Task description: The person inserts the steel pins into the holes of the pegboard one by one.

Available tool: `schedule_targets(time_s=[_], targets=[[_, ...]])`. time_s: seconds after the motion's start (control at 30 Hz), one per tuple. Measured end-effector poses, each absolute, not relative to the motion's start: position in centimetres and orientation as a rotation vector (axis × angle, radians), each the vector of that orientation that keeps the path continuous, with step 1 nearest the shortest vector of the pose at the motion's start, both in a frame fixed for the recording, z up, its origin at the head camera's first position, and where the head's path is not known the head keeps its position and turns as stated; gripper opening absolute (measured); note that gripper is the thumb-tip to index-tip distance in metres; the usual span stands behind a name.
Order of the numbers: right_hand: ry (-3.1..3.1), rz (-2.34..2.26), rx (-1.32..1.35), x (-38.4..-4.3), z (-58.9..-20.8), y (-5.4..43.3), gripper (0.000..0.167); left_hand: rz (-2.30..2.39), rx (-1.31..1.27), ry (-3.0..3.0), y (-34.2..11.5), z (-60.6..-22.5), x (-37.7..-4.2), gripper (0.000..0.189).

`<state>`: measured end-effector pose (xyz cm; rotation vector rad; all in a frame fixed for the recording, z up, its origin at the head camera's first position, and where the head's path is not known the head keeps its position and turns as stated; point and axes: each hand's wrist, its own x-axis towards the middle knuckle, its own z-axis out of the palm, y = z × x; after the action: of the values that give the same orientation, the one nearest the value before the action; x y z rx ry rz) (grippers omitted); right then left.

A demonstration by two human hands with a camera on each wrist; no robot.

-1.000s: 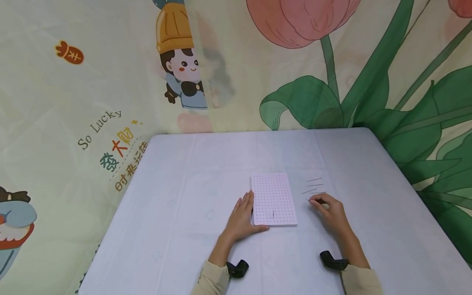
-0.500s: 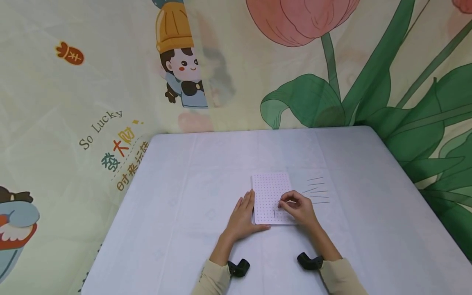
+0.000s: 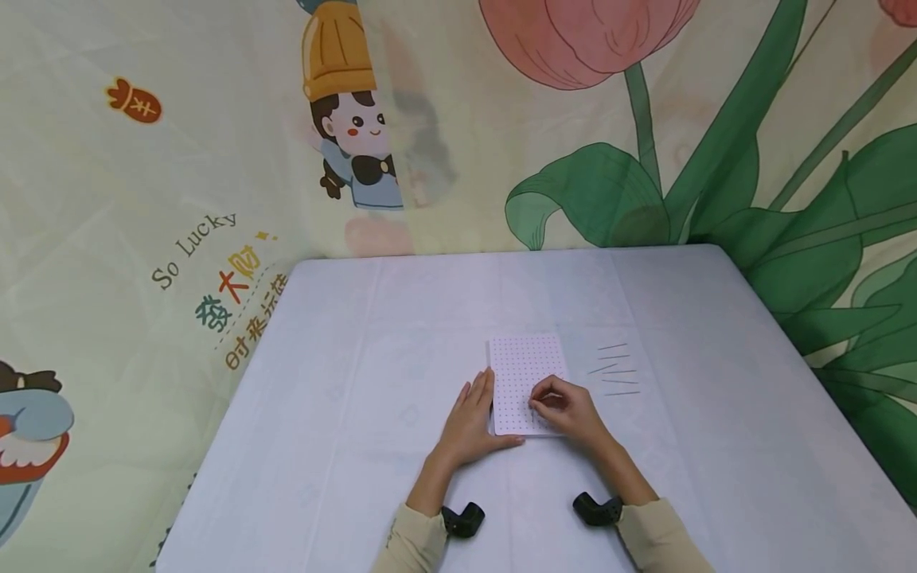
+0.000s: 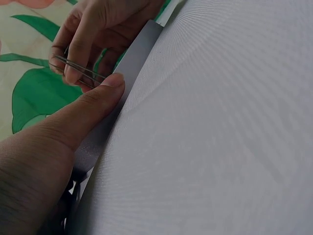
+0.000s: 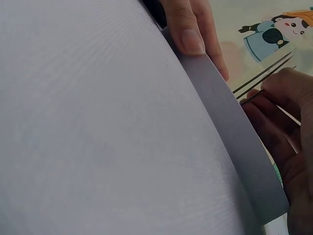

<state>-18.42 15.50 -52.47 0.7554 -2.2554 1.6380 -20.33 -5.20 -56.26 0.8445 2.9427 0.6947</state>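
A white board (image 3: pixel 526 358) with a grid of small dots lies near the middle of the table. My left hand (image 3: pixel 463 426) rests against it, straight fingers along its left side and thumb on the front edge. Over the board's lower part, my right hand (image 3: pixel 571 412) pinches a thin dark needle (image 5: pixel 252 96) between thumb and fingertips, as the right wrist view shows. Close beside those fingertips, upright needles (image 5: pixel 259 75) rise from the board. From the head, the right fingers mostly hide them.
Several more needles (image 3: pixel 622 393) lie in a loose column on the white-covered table (image 3: pixel 401 318), right of the board. A patterned cloth (image 3: pixel 444 159) with flowers and cartoon figures hangs behind the table. Each wrist wears a black camera mount (image 3: pixel 464 520).
My right hand has moved left from the loose needles to the board, carrying a needle, then slightly further left and down. My left hand has stayed in place at the board.
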Motion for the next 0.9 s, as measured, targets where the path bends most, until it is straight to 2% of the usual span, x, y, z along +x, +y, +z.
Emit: schedule_targets(time_s=[0.4, 0.9], targets=[[-2.316, 1.551, 0.763, -18.46, -52.23, 15.33, 0.016, 0.690, 0.844, 2.944, -5.28, -56.16, -20.42, 0.119], [-2.374, 1.641, 0.759, -18.36, -52.28, 15.80, 0.023, 0.697, 0.856, 2.964, -5.16, -56.47, -20.32, 0.119]])
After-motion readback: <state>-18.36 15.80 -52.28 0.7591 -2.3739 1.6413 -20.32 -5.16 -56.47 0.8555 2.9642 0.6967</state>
